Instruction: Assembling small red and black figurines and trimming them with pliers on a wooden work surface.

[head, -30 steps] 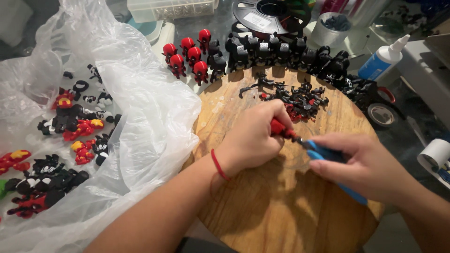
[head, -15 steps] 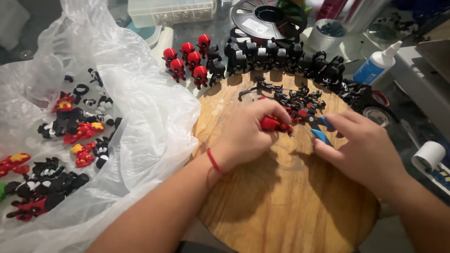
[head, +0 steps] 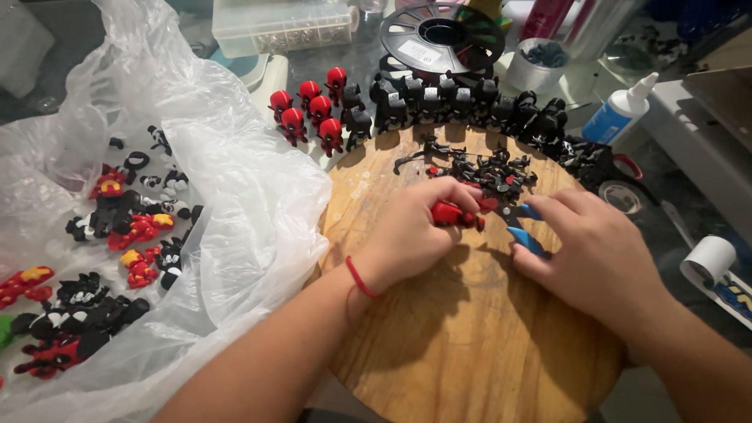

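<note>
My left hand [head: 411, 231] holds a small red and black figure piece [head: 453, 215] over a round wooden board [head: 470, 337]. My right hand [head: 599, 254] grips a blue-handled tool [head: 525, 235], its tip right beside the red piece. Just beyond both hands lies a pile of small black and red parts [head: 478, 168] on the board. A red cord circles my left wrist.
Rows of red figures [head: 309, 110] and black figures [head: 454, 98] stand along the board's far edge. A clear plastic bag [head: 227, 211] with several coloured figures lies at the left. A glue bottle [head: 619, 113], a filament spool [head: 442, 35] and tape rolls [head: 709, 262] sit at the back and right.
Both hands have moved up the board toward the parts pile. The blue-handled tool, held out flat a second ago, now sits folded under my right fingers.
</note>
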